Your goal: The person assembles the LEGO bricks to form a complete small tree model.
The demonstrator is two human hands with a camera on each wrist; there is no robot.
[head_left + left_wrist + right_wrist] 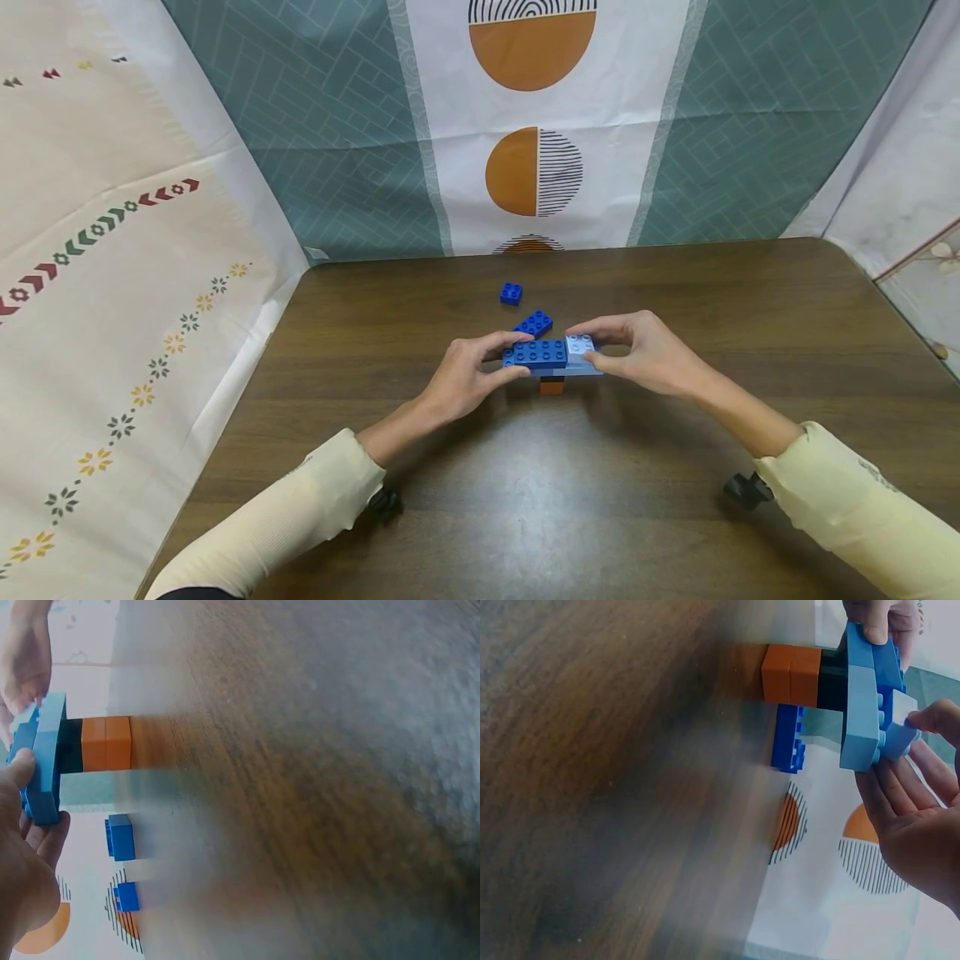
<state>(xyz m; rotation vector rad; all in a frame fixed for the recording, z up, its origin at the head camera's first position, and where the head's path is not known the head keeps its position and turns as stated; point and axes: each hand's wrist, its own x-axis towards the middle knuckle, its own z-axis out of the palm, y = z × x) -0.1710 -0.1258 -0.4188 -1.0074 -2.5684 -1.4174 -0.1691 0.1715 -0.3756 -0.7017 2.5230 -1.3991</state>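
Observation:
A T-shaped stack of toy bricks stands on the table, with two orange bricks point(106, 744) at its foot and a dark brick point(71, 746) above them. Across the top runs a layer of blue and light blue bricks point(861, 712). On the left part of that layer lies a long blue brick point(540, 354), which my left hand point(463, 377) grips at its left end between thumb and fingers. My right hand point(652, 352) pinches a small light blue brick point(579, 345) at the right end of the layer, beside the long one.
Behind the stack lie a blue brick point(537, 323) and, farther back, a smaller blue brick point(512, 293). The brown wooden table point(712, 292) ends at a patterned cloth point(360, 167) hanging behind it.

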